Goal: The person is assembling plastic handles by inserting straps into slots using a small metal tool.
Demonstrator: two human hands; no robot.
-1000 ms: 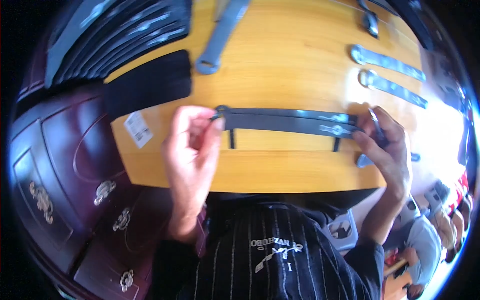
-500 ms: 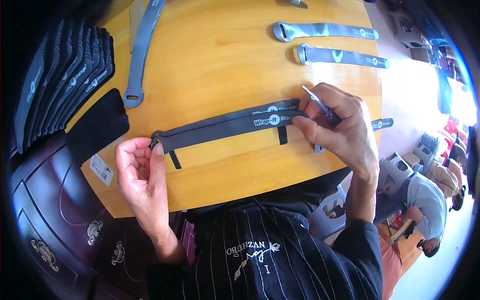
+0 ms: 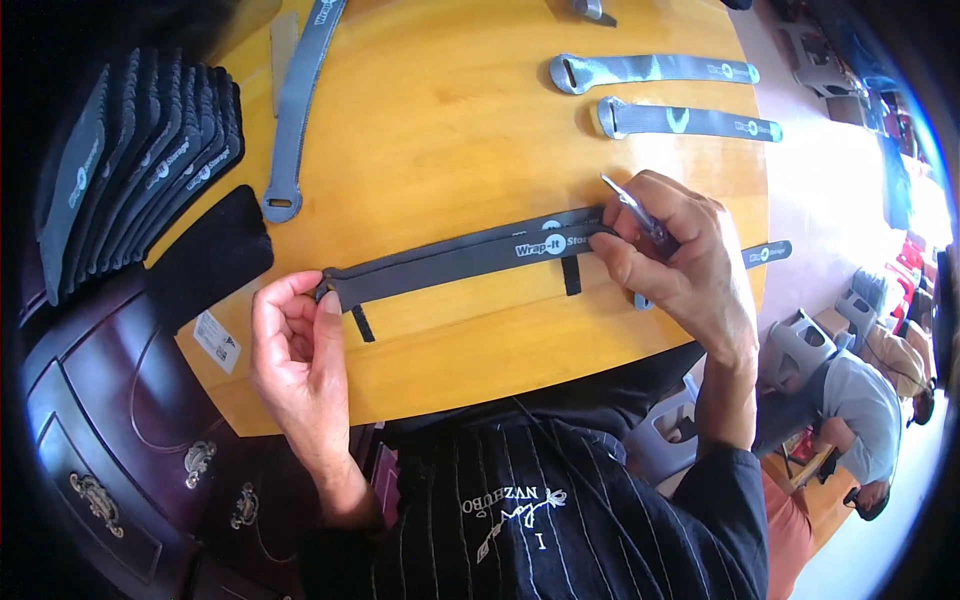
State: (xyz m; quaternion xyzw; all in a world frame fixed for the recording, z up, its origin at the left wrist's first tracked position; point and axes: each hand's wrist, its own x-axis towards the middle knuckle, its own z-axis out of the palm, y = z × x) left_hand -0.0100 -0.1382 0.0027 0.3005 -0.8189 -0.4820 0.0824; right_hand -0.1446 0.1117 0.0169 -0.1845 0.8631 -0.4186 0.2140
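Two long grey straps are stretched between my hands, the near one overlapping the far one. My left hand is closed, thumb and fingers pinching their left ends. At the other end, my right hand pinches the straps between thumb and fingers. Tucked in that same hand is a small slim tool with a pointed metal tip; the fingers hide its rest, so its kind is unclear. On the table just below the straps lie a short black strip and a second black strip.
A fanned stack of grey straps stands at the left, beside a black fabric piece and a white label. Loose slotted straps lie on the wooden table, such as this grey strap. Other people sit at the far right.
The near strap now covers more of the far strap, hiding most of its print. The whole view has shifted slightly; both hands keep their grips.
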